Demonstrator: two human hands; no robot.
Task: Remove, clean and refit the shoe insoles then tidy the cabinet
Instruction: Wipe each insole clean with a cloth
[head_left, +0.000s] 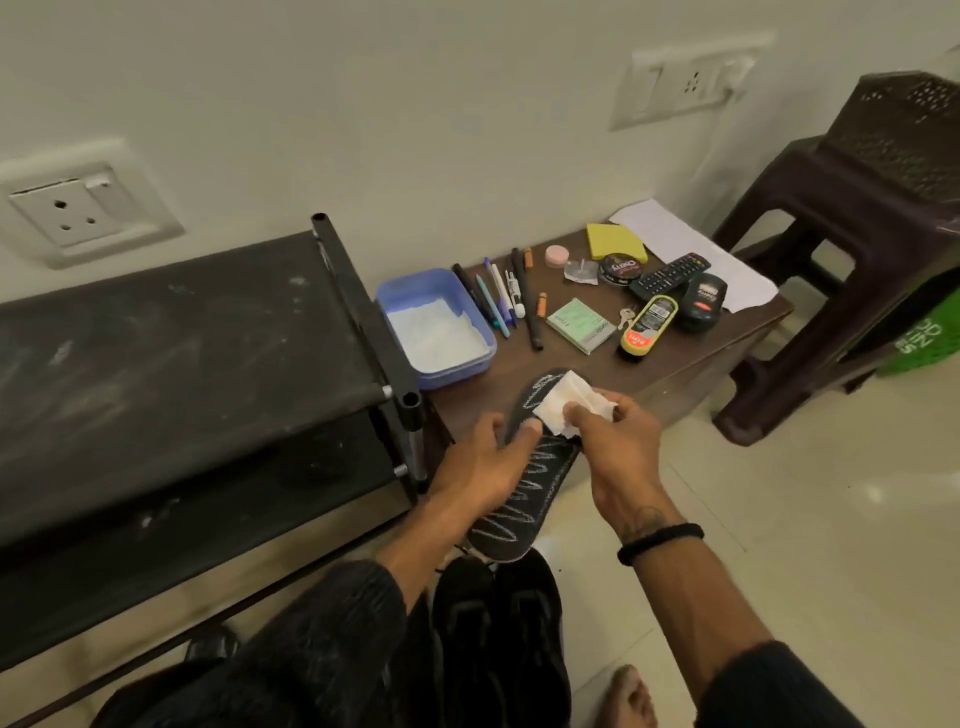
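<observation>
your left hand (485, 457) grips the black insole (524, 493) at its middle, thumb curled over the top, holding it out over the near edge of the low brown table (670, 358); your right hand (621, 441) pinches a white wipe (563, 402) against the insole's toe end; black shoes (498, 639) sit on the floor below, beside the black shoe rack (197, 332)

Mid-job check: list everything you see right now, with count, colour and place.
insole: 1, black with white scribbles, held over low table's front edge
tissue: 1, white, on insole's toe end
shoes: 2, black, on floor below insole
tub: 1, blue, white powder inside, table's left end
pens: several, mixed, beside tub
polish tin: 1, black, table's rear
remote: 1, black, right of tin
shoe rack: 1, black, left
stool: 1, brown, right
left hand: grips insole
right hand: pinches tissue
</observation>
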